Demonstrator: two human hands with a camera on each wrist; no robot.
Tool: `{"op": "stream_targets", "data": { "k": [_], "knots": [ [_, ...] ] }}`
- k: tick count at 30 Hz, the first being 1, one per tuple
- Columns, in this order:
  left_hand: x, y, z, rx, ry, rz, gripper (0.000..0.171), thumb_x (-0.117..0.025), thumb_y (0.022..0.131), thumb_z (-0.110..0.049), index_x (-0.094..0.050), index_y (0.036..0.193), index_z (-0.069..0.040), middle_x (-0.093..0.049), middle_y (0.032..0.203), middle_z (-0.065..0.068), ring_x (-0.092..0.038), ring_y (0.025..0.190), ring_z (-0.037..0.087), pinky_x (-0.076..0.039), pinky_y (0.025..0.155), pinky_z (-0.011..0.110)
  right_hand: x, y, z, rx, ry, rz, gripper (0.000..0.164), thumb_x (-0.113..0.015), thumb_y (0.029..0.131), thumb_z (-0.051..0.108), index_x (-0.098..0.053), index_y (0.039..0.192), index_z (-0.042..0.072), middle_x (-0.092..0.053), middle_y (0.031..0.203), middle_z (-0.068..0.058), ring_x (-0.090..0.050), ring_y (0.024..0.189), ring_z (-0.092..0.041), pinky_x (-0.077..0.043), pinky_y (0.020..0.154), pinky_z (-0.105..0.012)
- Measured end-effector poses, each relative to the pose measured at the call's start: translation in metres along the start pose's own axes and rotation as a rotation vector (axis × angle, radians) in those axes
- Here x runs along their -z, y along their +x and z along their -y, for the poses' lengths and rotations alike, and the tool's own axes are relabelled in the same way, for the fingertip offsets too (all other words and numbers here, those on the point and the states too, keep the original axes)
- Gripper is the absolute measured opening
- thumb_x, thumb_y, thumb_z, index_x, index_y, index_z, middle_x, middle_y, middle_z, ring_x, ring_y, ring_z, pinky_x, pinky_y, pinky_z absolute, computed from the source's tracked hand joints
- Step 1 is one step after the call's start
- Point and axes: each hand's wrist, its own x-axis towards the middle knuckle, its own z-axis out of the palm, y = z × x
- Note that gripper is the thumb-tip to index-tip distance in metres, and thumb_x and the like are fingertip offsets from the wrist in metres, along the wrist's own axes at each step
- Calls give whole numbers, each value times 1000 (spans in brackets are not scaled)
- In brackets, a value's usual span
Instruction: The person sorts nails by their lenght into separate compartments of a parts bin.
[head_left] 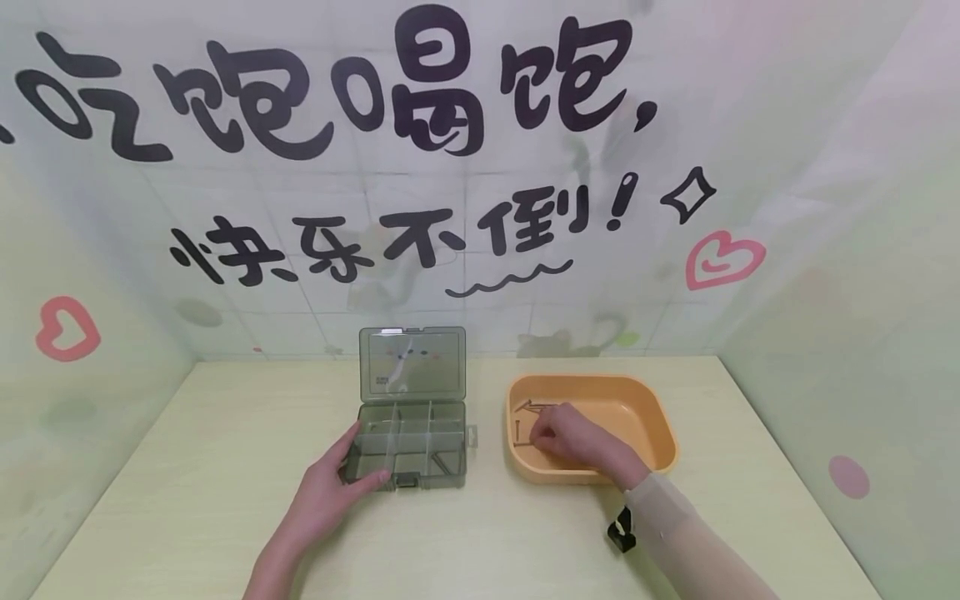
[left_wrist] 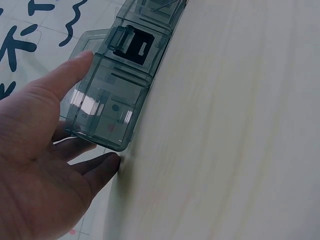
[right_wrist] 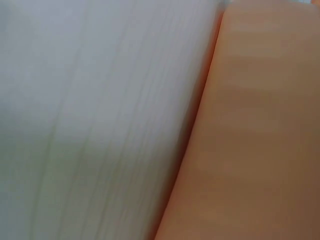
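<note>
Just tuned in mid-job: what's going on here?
A person's left hand holds the near-left corner of an open compartment box, its lid standing up. The right hand reaches into an orange tray, fingers beside some thin, screw-like pieces; whether it grips one is hidden. Similar pieces lie in the box's near-right compartment.

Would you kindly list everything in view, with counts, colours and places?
Wood-grained table: 1, pale yellow, underneath
Plastic compartment box: 1, translucent grey-green, on table, centre-left, lid open
Rounded rectangular tray: 1, orange, right of box
Thin metal screw-like pieces: several, brownish-grey, in tray and box's front-right compartment
Printed backdrop: 1, whitish, behind and beside table
Small object: 1, black, by right wrist
Sleeve: 1, beige, right arm
Left hand: 1, bare, at box
Right hand: 1, bare, in tray
</note>
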Motion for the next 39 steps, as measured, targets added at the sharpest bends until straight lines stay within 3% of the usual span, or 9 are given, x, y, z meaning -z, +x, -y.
{"op": "stream_targets", "data": {
  "k": [6, 17, 24, 31, 39],
  "knots": [
    [0, -1, 0, -2, 9, -3, 99, -80, 91, -40, -23, 162, -1, -29, 160, 32, -34, 142, 52, -38, 112, 61, -2, 0, 0, -17, -14, -1, 29, -60, 87, -11, -59, 66, 8, -41, 63, 11, -37, 61, -3, -33, 61, -21],
    [0, 1, 2, 6, 3, -4, 100, -80, 90, -41, -23, 162, -2, -28, 161, 30, -30, 145, 50, -35, 114, 61, -1, -3, -2, -68, -2, -55, 17, -63, 92, -5, -74, 89, 6, -68, 84, 4, -57, 75, -7, -52, 72, -25],
    [0, 1, 1, 10, 2, 1, 101, -80, 90, -43, -22, 163, -3, -27, 162, 30, -29, 146, 50, -34, 115, 61, 1, -8, 1, -124, 34, -107, 15, -65, 95, -2, -74, 90, 9, -66, 81, 7, -56, 74, -7, -51, 72, -26],
    [0, 1, 0, 13, -7, 2, 101, -80, 90, -44, -22, 163, -3, -27, 161, 30, -31, 144, 50, -36, 114, 61, 3, -14, 2, -84, 76, -186, 10, -69, 95, 1, -75, 90, 8, -71, 85, 5, -61, 79, -8, -55, 76, -29],
    [-1, 1, 2, 9, -6, -6, 100, -80, 90, -43, -23, 163, -4, -28, 161, 29, -32, 144, 50, -36, 114, 60, 8, -18, 0, -97, 57, -239, 8, -71, 95, 2, -78, 95, 6, -75, 93, -1, -68, 86, -14, -58, 79, -32]
  ]
}}
